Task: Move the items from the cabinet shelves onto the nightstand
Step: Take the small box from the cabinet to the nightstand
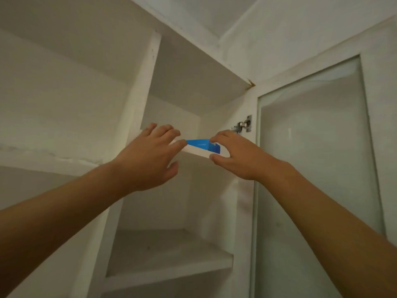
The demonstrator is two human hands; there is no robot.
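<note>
Blue box, small & flat, sits at the front edge of an upper cabinet shelf, just above eye line, so only its front face & a bit of side show. Looks like thin card, prob. light.

Step in hand: taking this item off the shelf, so pickup stage; nightstand not in view. Lower shelf shows nothing on it from this angle.

Right hand: fingers curled onto the box's right end from above, thumb under at the shelf lip, so it pinches the box, partly closed. Left hand: fingers fairly straight & spread, tips at the box's left end/shelf edge, thumb hanging free below; touching or about to, not wrapped round anything. Can't tell if it bears weight.

Next move prob. needs: slide box fwd off the lip, keep it level, left hand steadying, then lower & turn toward the nightstand. Glass door stands open just right of the right forearm, w/ hinge near the knuckles, so mind the elbow.
</note>
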